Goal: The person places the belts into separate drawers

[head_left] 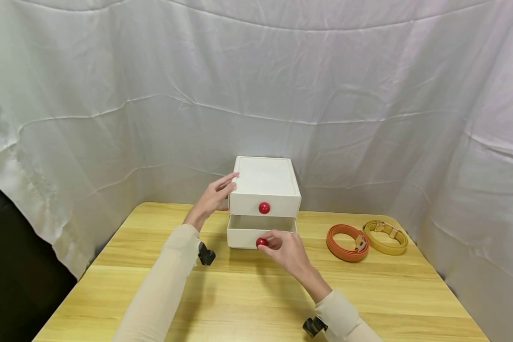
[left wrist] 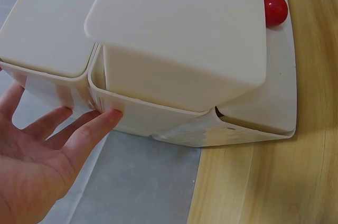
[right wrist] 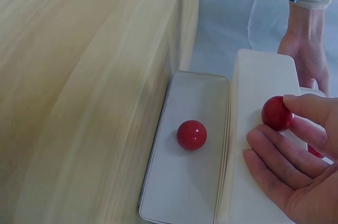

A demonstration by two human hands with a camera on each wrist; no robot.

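Lower knob (head_left: 261, 242) seemingly within right hand (head_left: 287, 251) fingertips.

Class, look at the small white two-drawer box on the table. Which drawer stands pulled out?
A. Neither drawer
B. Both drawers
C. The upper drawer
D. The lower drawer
D: the lower drawer juts forward with a gap showing behind its front, its red knob pinched by the right hand, while the upper drawer sits flush.
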